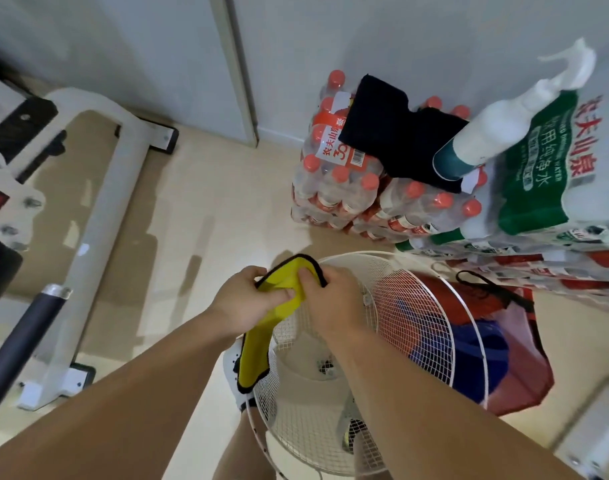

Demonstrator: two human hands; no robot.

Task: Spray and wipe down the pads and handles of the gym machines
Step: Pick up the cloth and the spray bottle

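A yellow cloth with a black edge (258, 351) is held in front of me, above the floor and a fan. My left hand (247, 303) grips its upper part and my right hand (331, 303) pinches the same fold from the right, thumbs on top. The rest of the cloth hangs down between my forearms. A white spray bottle with teal liquid at its base (497, 133) stands on the stacked water packs at the right, apart from both hands. A white gym machine frame (98, 216) with a dark handle bar (22, 341) stands at the left.
A white fan with a wire grille (382, 341) stands right under my hands. Packs of red-capped water bottles (337, 181) and green-labelled packs (538, 174) are stacked against the wall, a black cloth (393, 133) on top. A red bag (518, 355) sits behind the fan.
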